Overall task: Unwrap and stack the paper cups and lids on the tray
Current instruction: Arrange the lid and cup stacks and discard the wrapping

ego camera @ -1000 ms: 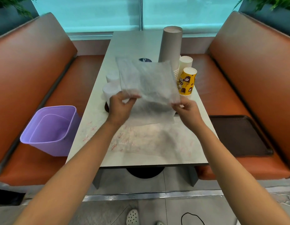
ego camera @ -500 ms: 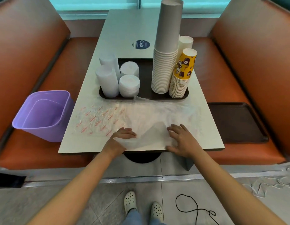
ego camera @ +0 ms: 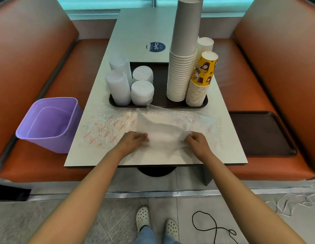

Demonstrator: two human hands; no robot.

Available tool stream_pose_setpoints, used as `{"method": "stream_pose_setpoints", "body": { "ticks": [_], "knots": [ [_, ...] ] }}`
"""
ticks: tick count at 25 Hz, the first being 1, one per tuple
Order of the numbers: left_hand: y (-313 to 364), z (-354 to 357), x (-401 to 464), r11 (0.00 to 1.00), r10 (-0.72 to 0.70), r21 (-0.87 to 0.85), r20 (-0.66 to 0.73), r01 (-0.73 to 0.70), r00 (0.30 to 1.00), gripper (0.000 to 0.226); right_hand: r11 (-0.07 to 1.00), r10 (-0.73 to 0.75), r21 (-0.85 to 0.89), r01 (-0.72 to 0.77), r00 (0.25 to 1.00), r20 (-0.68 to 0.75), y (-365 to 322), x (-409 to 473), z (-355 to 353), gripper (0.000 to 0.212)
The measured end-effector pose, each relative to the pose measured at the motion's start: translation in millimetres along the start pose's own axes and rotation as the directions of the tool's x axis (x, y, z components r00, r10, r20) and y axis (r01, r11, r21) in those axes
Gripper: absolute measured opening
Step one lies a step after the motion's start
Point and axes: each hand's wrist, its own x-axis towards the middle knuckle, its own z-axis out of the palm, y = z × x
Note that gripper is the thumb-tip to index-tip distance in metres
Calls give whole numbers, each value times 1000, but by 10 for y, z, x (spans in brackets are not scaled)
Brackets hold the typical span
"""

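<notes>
Booth setup: white table between orange bench seats, purple bin at 9 o'clock. Dark tray at 12 – lid stacks left, paper cup stacks right. Clear plastic wrapper flat, crinkly, near table edge – left hand and right hand both pinching its near edge.

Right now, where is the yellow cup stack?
In the head view, the yellow cup stack stands at the right end of the tray on the table, right beside the tall white cup stack.
</notes>
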Motion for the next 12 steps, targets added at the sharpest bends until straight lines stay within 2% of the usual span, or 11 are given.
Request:
{"method": "stream_pose_setpoints", "body": {
  "ticks": [3,5,8,10,12],
  "knots": [
    [1,45,49,999,23,27,-148,-19,989,27,1000,23,-2,-23,997,-72,-32,53,24,6],
    [14,88,53,997,26,76,-199,-11,980,31,998,58,30,-55,993,-106,-21,52,75,22],
    [1,121,52,994,45,106,-256,-19,966,40,995,66,87,-49,978,-196,-80,85,148,26],
    [-24,113,53,991,66,131,-255,-33,965,42,995,94,66,-80,962,-255,-102,114,174,27],
    [-37,102,55,986,87,162,-242,-49,966,42,992,129,31,-126,938,-321,-151,93,197,41]
  ]
}}
